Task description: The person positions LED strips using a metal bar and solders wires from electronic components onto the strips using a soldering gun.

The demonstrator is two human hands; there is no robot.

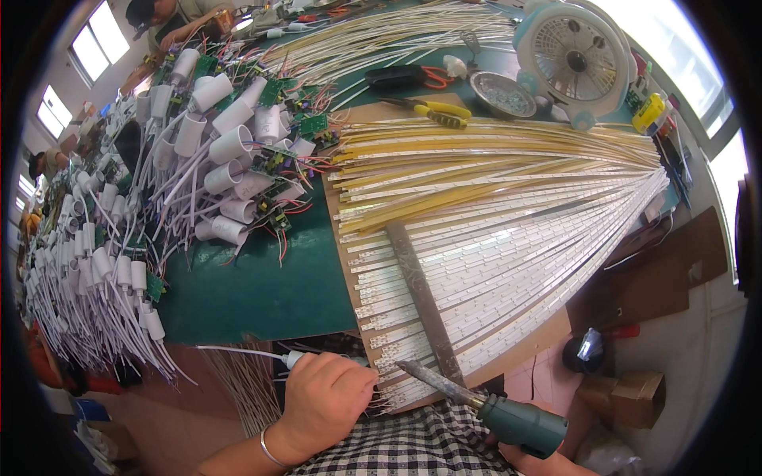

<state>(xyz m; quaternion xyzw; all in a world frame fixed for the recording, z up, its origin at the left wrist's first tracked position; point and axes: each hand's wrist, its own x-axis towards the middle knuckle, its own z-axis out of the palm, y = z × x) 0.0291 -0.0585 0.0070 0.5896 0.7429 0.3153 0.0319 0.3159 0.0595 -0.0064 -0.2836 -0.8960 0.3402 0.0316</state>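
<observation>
My left hand (327,398), with a metal bangle at the wrist, is closed round a white plastic cylinder (294,359) with a white cable running left. Most of the cylinder is hidden by the fingers; thin wires show beyond them, beside the strip ends. In my right hand (530,463), low in the view and partly hidden, is a soldering iron (520,424) with a dark green handle. Its metal barrel points up and left, over the near edge of the fanned white LED strips (508,262). A flat dark metal bar (423,301) lies across the strips.
Piled at the left are white cylinders (230,147) with cables and green circuit boards. Yellow-handled pliers (436,109), a metal dish (503,95) and a fan (575,61) stand at the back. Another person (171,20) sits at the far left. Cardboard boxes (627,397) lie right.
</observation>
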